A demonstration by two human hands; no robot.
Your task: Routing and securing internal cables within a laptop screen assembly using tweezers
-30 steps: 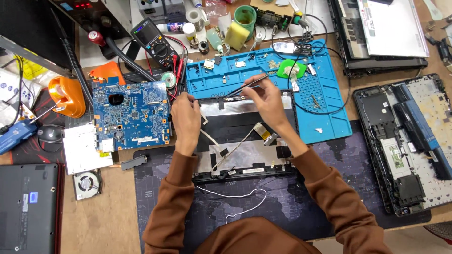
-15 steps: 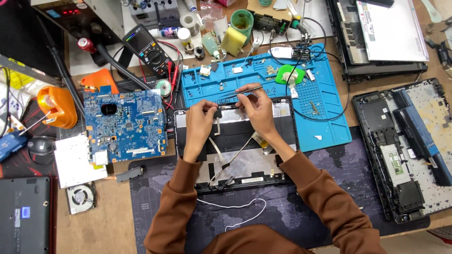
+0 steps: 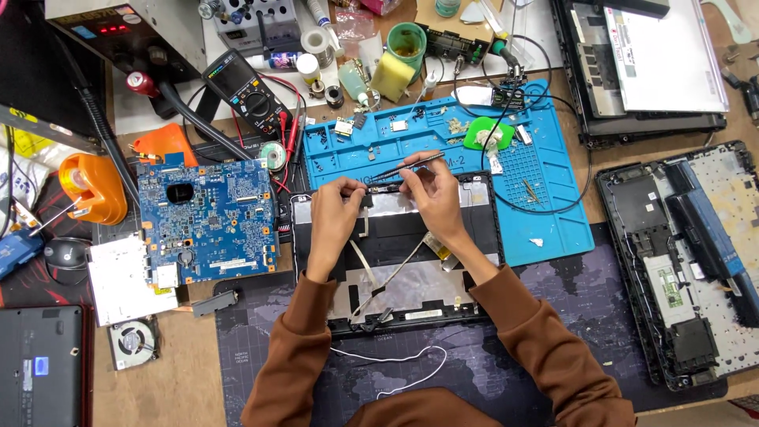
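An opened black laptop lid shell (image 3: 395, 316) with silver foil and thin cables lies in front of me on a dark mat. My left hand (image 3: 332, 217) pinches a small part at the shell's top edge. My right hand (image 3: 433, 198) holds thin metal tweezers (image 3: 407, 166) whose tip points left at that same spot, close to my left fingers. Both sleeves are brown.
A blue work mat (image 3: 545, 198) with small parts lies behind the shell. A blue circuit board (image 3: 207, 221) sits left, a multimeter (image 3: 245, 91) behind it. A laptop base (image 3: 696, 261) and a screen panel (image 3: 656, 55) lie right. A fan (image 3: 133, 341) is near left.
Both hands have drawn back from the blue mat to the shell's top edge and come close together. The tweezers stayed in my right hand.
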